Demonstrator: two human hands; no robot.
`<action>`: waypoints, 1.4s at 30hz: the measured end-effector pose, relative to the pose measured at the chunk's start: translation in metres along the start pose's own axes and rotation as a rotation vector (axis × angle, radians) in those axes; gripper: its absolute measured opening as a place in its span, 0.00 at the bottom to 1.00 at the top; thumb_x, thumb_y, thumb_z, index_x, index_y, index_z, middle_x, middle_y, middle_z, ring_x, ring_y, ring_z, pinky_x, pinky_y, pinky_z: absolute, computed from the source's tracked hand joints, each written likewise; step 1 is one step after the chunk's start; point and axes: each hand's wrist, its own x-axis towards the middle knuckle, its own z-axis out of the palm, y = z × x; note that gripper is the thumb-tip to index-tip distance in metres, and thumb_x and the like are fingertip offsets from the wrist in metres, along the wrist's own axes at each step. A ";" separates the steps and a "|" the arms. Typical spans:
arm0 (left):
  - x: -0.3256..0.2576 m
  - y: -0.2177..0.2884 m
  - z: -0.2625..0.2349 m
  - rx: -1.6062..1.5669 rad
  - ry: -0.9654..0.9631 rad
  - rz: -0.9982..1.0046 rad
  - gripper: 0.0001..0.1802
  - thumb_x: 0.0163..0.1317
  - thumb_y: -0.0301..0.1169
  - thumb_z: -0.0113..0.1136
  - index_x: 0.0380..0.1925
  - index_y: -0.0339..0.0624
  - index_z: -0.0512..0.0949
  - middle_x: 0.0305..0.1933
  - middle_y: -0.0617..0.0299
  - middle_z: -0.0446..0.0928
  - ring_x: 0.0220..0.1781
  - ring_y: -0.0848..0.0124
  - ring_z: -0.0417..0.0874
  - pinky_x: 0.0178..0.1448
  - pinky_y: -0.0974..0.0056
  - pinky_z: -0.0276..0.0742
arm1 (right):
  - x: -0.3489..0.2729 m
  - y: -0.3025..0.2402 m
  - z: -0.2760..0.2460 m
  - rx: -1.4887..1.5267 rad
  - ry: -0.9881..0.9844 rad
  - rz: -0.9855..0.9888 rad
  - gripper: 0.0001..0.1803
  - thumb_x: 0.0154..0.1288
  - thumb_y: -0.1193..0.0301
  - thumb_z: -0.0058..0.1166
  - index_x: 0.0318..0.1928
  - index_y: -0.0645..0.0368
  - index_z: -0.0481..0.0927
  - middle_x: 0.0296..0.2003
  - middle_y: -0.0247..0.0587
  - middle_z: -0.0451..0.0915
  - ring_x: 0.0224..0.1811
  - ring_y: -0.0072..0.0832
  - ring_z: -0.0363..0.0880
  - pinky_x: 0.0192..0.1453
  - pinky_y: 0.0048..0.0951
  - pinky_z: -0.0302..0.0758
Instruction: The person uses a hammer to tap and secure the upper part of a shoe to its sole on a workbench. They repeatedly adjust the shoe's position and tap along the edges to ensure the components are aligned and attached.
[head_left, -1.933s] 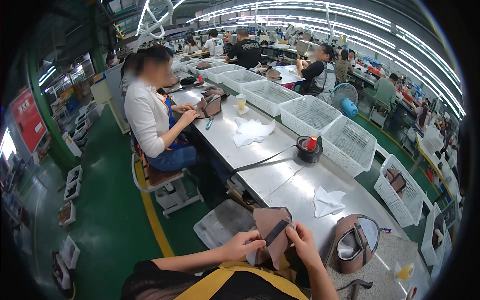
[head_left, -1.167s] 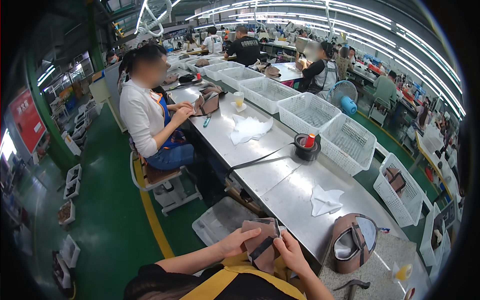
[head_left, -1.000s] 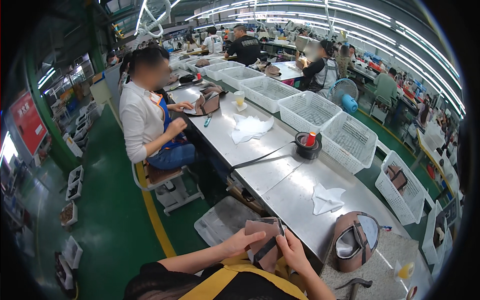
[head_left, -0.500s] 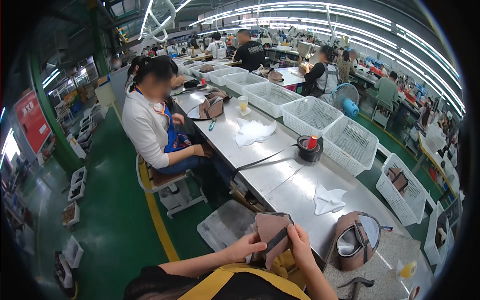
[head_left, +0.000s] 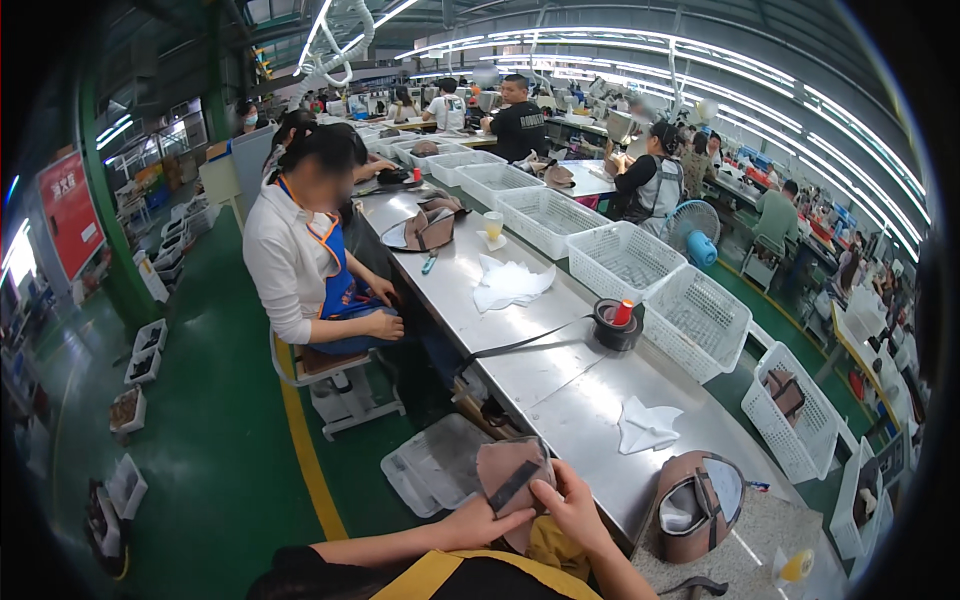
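Note:
Both my hands hold a brown fabric piece (head_left: 512, 462) with a black strip across it, above my lap at the table's near edge. My left hand (head_left: 487, 522) grips its lower left edge, fingers at the end of the strip. My right hand (head_left: 572, 508) pinches its right side with the thumb on top. Right of my hands, a curved bundle of brown pieces (head_left: 682, 540) with black strips and white lining rests on the table. A hammer (head_left: 697, 585) lies partly in view near the lower edge. Beyond my hands is a folded white sheet (head_left: 647, 427).
The metal table (head_left: 520, 370) carries a black tape roll (head_left: 617, 335) with a red spool (head_left: 623, 312) on it. White baskets (head_left: 700, 320) line its far side. A yellow-filled cup (head_left: 797, 566) stands at right. A seated co-worker (head_left: 310, 260) is at left; a clear bin (head_left: 435, 465) is below.
The brown piece has turned in my hands, its strip now slanting lower toward my left fingers. The co-worker's hands have shifted over the lap. The whole view has tilted slightly.

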 end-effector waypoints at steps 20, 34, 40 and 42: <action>0.039 0.016 0.011 -0.246 0.046 -0.081 0.31 0.59 0.43 0.62 0.55 0.33 0.67 0.53 0.54 0.71 0.55 0.67 0.72 0.58 0.65 0.67 | 0.032 0.024 -0.027 -0.062 0.176 -0.130 0.05 0.65 0.75 0.51 0.37 0.65 0.75 0.27 0.33 0.75 0.30 0.16 0.72 0.35 0.20 0.69; 0.039 -0.001 0.017 -0.278 0.128 -0.009 0.25 0.61 0.41 0.60 0.49 0.32 0.70 0.47 0.58 0.73 0.48 0.70 0.74 0.51 0.67 0.70 | 0.038 0.038 -0.020 -0.396 0.266 -0.329 0.01 0.58 0.76 0.54 0.30 0.59 0.76 0.25 0.41 0.76 0.24 0.36 0.76 0.29 0.31 0.71; 0.040 -0.002 0.017 -0.281 0.116 -0.011 0.26 0.60 0.41 0.61 0.51 0.33 0.69 0.47 0.57 0.72 0.49 0.70 0.73 0.52 0.66 0.70 | 0.037 0.039 -0.022 -0.426 0.266 -0.332 0.01 0.57 0.76 0.54 0.29 0.59 0.75 0.25 0.42 0.76 0.26 0.39 0.76 0.30 0.33 0.72; 0.038 0.002 0.018 -0.272 0.119 -0.030 0.27 0.60 0.41 0.61 0.52 0.33 0.68 0.48 0.57 0.72 0.49 0.70 0.73 0.53 0.66 0.70 | 0.035 0.037 -0.023 -0.448 0.272 -0.328 0.01 0.57 0.76 0.54 0.29 0.59 0.75 0.25 0.43 0.76 0.26 0.39 0.76 0.30 0.33 0.72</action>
